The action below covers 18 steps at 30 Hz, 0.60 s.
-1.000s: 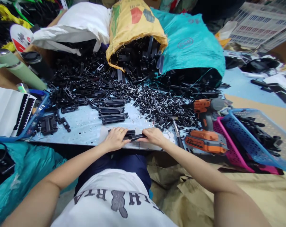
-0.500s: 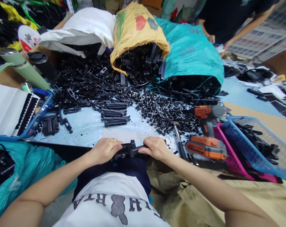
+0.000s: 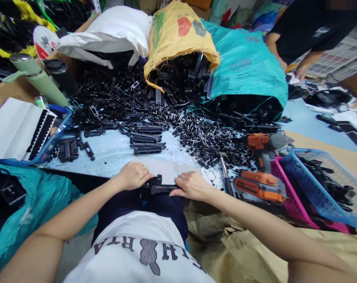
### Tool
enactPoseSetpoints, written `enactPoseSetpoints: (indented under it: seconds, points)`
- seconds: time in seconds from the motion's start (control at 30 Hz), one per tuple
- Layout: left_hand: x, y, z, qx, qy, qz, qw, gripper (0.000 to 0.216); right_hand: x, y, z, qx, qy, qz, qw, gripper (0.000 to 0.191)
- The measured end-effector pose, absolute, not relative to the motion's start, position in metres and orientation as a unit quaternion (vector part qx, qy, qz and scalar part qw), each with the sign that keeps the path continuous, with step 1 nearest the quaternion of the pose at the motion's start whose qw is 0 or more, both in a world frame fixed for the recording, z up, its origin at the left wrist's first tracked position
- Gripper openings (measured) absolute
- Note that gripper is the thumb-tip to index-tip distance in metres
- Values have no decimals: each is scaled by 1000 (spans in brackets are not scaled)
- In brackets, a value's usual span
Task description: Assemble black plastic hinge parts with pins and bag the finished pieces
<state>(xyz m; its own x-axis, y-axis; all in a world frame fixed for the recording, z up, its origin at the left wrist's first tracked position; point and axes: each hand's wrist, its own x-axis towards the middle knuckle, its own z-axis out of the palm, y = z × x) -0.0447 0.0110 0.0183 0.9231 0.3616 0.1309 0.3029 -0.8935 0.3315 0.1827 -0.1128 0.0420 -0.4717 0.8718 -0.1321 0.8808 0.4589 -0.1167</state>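
Both of my hands grip a black hinged plastic bracket (image 3: 162, 189) in front of my lap, at the table's near edge. My left hand (image 3: 134, 175) is closed on its left end, thumb and fingers pinching. On the other end, my right hand (image 3: 193, 185) is closed with the thumb along the lower side. Fingers hide both ends of the bracket, so its full shape is unclear. Just beyond my hands lies a light grey board (image 3: 159, 167). Several black folded brackets (image 3: 147, 138) are lined up behind it.
Loose black parts (image 3: 107, 98) and a heap of black-headed pins (image 3: 202, 135) cover the table's back. To the right are a hammer (image 3: 225, 173), an orange cordless drill (image 3: 259, 167) and a blue basket (image 3: 328, 184). A co-worker (image 3: 311, 35) stands at back right.
My hands still hold the bracket, which now looks straighter, with a longer bar showing toward my right hand. The view has shifted slightly, and the co-worker's arms have moved.
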Motion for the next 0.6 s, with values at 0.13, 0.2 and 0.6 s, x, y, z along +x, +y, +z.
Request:
enactPoseSetpoints:
  seconds: [0.13, 0.2, 0.6]
  points:
    - [-37, 28, 9, 974, 160, 122, 105, 55, 187, -107, 33, 515, 854, -66, 10, 66]
    - [-34, 29, 7, 973, 156, 128, 115, 56, 190, -105, 28, 502, 862, -66, -7, 67]
    - [-44, -39, 44, 822, -18, 338, 459, 51, 161, -134, 48, 324, 852, -201, -359, 60]
